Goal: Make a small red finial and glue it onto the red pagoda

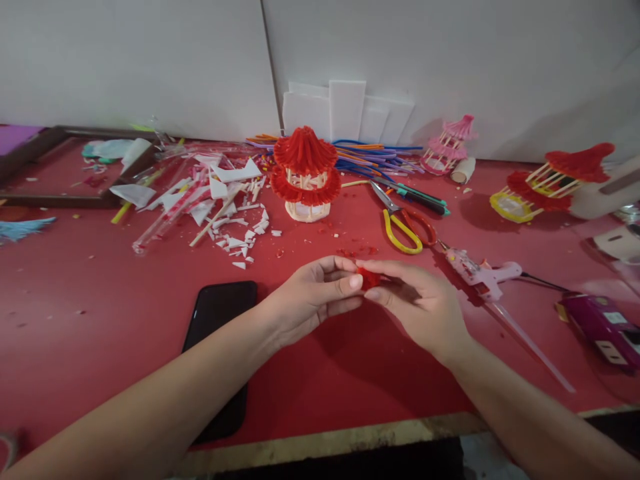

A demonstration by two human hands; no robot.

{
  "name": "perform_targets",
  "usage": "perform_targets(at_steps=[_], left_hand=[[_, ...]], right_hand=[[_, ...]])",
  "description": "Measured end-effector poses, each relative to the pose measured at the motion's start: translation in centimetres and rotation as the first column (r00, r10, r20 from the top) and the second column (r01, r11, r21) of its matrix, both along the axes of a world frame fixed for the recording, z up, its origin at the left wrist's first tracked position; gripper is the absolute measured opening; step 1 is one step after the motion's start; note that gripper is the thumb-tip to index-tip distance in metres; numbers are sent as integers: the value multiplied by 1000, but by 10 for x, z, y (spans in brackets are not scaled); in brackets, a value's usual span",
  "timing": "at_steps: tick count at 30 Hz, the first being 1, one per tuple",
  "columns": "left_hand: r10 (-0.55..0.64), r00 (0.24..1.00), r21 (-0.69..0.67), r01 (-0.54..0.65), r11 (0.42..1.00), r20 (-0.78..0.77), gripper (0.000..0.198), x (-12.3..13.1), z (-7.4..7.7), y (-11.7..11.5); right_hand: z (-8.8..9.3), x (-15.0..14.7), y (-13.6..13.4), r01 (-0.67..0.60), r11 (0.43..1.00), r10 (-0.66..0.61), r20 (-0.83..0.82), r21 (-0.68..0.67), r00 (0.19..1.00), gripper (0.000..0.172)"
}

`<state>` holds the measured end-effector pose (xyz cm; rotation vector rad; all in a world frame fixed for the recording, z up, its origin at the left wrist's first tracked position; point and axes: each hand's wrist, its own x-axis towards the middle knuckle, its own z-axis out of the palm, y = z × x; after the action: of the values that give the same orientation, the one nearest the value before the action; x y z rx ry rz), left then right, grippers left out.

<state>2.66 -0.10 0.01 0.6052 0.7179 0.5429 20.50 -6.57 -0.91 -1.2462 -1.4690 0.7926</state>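
Between my two hands is a small red fuzzy piece (369, 278), mostly covered by my fingers. My left hand (320, 290) pinches its left side between thumb and fingers. From the other side my right hand (423, 300) grips it the same way. Both hands are raised a little over the red table (300, 387). Behind them stands a small pagoda-like model (306, 175) with red fuzzy roofs on pale sticks. Red-and-yellow-handled scissors (403, 227) lie just beyond my right hand, and a pink glue gun (483, 273) rests to its right.
A black phone (223, 303) lies under my left forearm. White foam scraps (235, 233) and plastic wrappers litter the left. Pipe cleaners (370, 157) and white foam sheets (347, 110) are at the wall. A pink model (450, 143), another red model (555, 177) and a purple power strip (607, 327) sit right.
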Motion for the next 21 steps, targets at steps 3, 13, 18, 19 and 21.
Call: perform_targets(at_steps=[3, 13, 18, 19, 21], left_hand=[[-10, 1000, -22, 11, 1000, 29, 37, 1, -1, -1], [-38, 999, -28, 39, 999, 20, 41, 1, 1, -2], [6, 1000, 52, -6, 999, 1, 46, 4, 2, -6], [11, 1000, 57, -11, 998, 5, 47, 4, 3, -7], [30, 999, 49, -31, 998, 19, 48, 5, 3, -6]], right_hand=[[-1, -1, -3, -17, 996, 8, 108, 82, 994, 32], [-4, -1, -10, -37, 992, 18, 161, 119, 987, 32], [-5, -1, -10, -18, 993, -4, 179, 119, 984, 31], [-5, -1, -9, -11, 994, -9, 172, 111, 985, 30], [-5, -1, -8, 0, 997, -12, 140, 83, 990, 30]])
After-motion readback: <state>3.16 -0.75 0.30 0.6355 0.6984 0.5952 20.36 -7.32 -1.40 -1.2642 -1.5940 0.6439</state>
